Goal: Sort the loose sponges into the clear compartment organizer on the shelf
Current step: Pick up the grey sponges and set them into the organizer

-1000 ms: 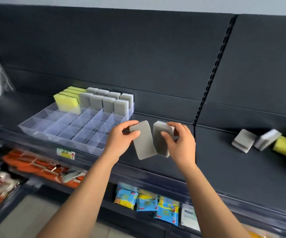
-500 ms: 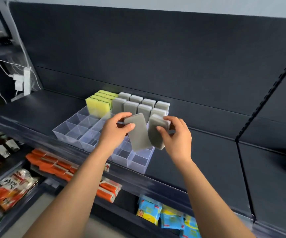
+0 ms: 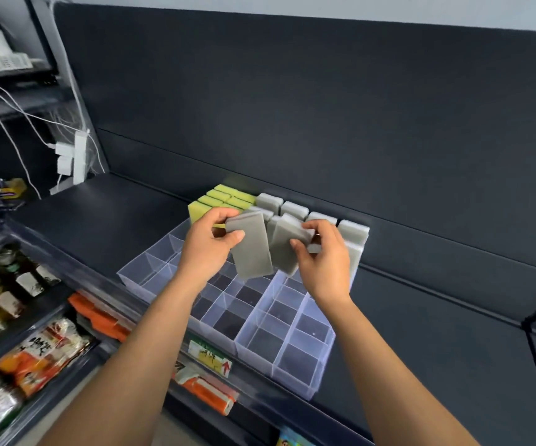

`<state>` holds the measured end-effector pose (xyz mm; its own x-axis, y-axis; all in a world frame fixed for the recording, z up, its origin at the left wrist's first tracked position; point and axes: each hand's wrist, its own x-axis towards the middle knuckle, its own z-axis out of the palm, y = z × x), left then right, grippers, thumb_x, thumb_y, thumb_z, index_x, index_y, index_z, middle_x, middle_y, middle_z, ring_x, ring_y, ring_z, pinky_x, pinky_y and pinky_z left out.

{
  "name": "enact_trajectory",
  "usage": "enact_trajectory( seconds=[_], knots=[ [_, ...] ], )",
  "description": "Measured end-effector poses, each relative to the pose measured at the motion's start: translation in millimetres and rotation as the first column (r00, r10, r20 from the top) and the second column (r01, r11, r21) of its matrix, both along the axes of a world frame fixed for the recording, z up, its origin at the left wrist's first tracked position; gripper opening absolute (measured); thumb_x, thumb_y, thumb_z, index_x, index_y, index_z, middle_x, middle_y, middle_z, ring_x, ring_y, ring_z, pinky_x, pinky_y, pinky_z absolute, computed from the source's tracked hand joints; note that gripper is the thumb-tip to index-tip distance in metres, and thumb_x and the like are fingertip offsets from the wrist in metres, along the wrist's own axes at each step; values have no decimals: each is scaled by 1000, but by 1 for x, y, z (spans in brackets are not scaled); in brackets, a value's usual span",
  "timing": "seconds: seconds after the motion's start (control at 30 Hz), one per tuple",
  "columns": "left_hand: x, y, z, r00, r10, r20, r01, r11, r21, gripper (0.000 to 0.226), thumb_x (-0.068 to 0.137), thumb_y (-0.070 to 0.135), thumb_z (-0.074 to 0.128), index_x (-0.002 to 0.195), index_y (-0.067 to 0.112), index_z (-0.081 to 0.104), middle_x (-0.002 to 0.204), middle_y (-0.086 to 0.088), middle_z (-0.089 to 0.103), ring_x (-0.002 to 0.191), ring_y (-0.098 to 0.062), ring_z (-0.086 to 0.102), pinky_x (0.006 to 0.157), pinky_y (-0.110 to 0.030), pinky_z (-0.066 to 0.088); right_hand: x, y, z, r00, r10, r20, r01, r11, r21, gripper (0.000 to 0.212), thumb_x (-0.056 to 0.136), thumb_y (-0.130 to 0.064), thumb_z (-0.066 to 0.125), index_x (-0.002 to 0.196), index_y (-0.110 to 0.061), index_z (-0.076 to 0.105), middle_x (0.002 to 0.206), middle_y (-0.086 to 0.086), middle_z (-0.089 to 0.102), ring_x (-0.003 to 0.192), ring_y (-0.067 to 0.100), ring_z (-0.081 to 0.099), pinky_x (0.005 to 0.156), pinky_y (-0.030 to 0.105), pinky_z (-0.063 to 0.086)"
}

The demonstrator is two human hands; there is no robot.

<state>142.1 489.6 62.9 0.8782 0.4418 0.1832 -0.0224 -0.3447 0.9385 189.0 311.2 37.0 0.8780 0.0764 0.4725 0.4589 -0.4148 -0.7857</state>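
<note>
A clear compartment organizer [image 3: 292,358] sits on the dark shelf. Its back rows hold upright yellow sponges [image 3: 225,197] on the left and grey sponges [image 3: 294,209] on the right; the front compartments show only the shelf through them. My left hand [image 3: 208,249] grips one grey sponge [image 3: 253,249] by its top end, hanging over the middle of the organizer. My right hand [image 3: 323,262] pinches a second grey sponge [image 3: 287,246] right beside it, just in front of the stored grey ones.
The dark shelf [image 3: 105,220] runs left and right of the organizer, with a dark back panel behind. A white power strip [image 3: 78,157] with cables hangs at the left. Packaged goods [image 3: 44,352] fill the lower shelves, and a price label [image 3: 210,355] sits on the shelf edge.
Both hands have carried their grey sponges left, from the open shelf to over the organizer. The view turned left, so the loose sponges at the right have left the frame.
</note>
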Motion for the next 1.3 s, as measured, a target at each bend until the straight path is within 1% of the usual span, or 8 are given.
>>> enact_trajectory(
  seconds=[0.1, 0.33, 0.5, 0.63, 0.8, 0.97, 1.07, 1.3],
  knots=[
    [9, 16, -2, 1000, 14, 1, -14, 999, 30, 29, 81, 7, 66, 99, 29, 59, 100, 6, 64, 95, -18, 61, 83, -44, 53, 8, 15, -4, 1000, -7, -17, 8, 1000, 9, 20, 85, -14, 65, 103, -18, 56, 96, -8, 50, 81, 9, 48, 72, 30, 48],
    [31, 48, -6, 998, -59, -25, 61, 995, 84, 29, 84, 9, 64, 106, 28, 59, 105, 7, 61, 94, -13, 56, 74, -33, 52, 18, 43, -15, 994, -91, -61, 89, 995, -33, 19, 87, -16, 64, 104, -18, 56, 97, -6, 52, 76, 6, 47, 74, 36, 50],
    [43, 63, -10, 990, -139, -10, 139, 985, 106, 30, 83, 6, 64, 105, 26, 59, 101, 9, 60, 90, -12, 56, 70, -24, 47, 13, 52, -28, 989, -147, -18, 142, 978, -154, 19, 89, -11, 60, 106, -15, 56, 99, -7, 50, 71, 4, 50, 71, 33, 49],
    [50, 67, -15, 975, -221, -2, 220, 969, 111, 33, 82, 3, 64, 103, 28, 59, 98, 13, 59, 88, -7, 56, 71, -18, 47, 10, 56, -41, 991, -135, -12, 128, 961, -246, 22, 87, -5, 58, 106, -16, 56, 105, -2, 53, 68, 18, 53, 69, 38, 50],
    [56, 72, -21, 948, -318, -6, 313, 930, 195, 34, 83, 6, 63, 109, 28, 59, 107, 11, 59, 97, -11, 55, 79, -29, 50, 8, 64, -55, 982, -188, 3, 177, 918, -355, 21, 85, -4, 57, 103, -14, 57, 105, 3, 56, 76, 29, 57, 66, 40, 50],
    [62, 76, -26, 925, -380, 4, 365, 891, 270, 35, 83, 4, 62, 112, 23, 59, 110, 9, 58, 98, -10, 54, 78, -20, 46, 10, 71, -53, 957, -260, 128, 290, 879, -380, 20, 77, 3, 65, 94, -6, 62, 106, 10, 57, 93, 33, 54, 71, 40, 51],
    [66, 77, -36, 911, -411, -17, 396, 864, 312, 36, 83, 3, 62, 113, 22, 59, 112, 10, 57, 99, -10, 53, 81, -21, 42, 10, 72, -52, 949, -268, 166, 314, 855, -413, 21, 73, 4, 68, 92, -4, 64, 103, 11, 58, 89, 33, 55, 69, 39, 51],
    [71, 75, -65, 911, -412, -34, 380, 802, 461, 34, 83, 0, 62, 112, 16, 57, 113, 5, 58, 99, -14, 54, 83, -25, 44, 7, 71, -49, 951, -257, 172, 309, 825, -474, 36, 75, 2, 68, 110, -9, 65, 100, 9, 60, 88, 31, 56, 73, 34, 50]
  ],
)
